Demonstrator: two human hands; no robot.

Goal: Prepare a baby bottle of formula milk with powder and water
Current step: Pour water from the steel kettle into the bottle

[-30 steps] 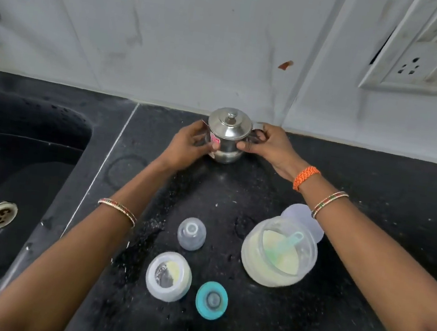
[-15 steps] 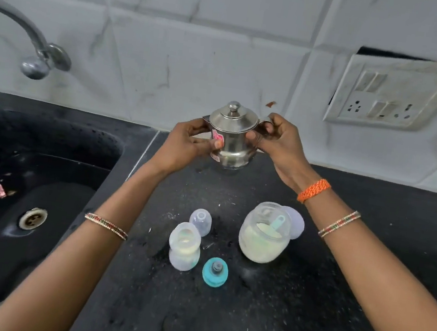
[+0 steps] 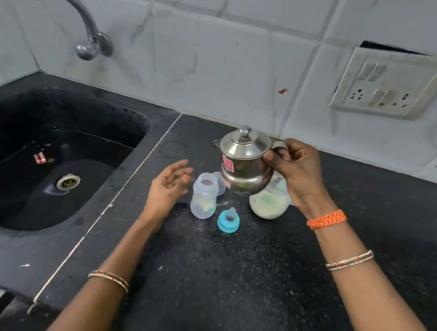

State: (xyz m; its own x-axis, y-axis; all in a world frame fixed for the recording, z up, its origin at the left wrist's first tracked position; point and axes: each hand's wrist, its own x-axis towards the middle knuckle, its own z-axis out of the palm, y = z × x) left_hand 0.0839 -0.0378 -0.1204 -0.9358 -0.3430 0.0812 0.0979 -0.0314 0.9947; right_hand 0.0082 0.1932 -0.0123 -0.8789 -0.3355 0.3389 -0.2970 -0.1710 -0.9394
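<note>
My right hand [image 3: 295,172] grips the handle of a small lidded steel jug [image 3: 243,160] and holds it in the air above the black counter [image 3: 252,281], its spout pointing left. Just below it stands an open clear baby bottle [image 3: 203,195] with some powder at its bottom. My left hand [image 3: 167,186] hovers with relaxed fingers just left of the bottle, holding nothing. A teal teat ring [image 3: 228,220] lies in front of the bottle. The clear cap [image 3: 220,183] sits behind the bottle. The open powder jar [image 3: 269,204] with a green scoop is partly hidden by the jug and my right wrist.
A black sink [image 3: 46,159] with a metal drain lies to the left, and a steel tap [image 3: 73,15] curves out of the tiled wall above it. A switch and socket plate [image 3: 386,84] is on the wall at the right.
My left hand has let go of the jug and dropped to beside the bottle. My right hand alone has carried the jug forward from the wall to above the bottle and jar.
</note>
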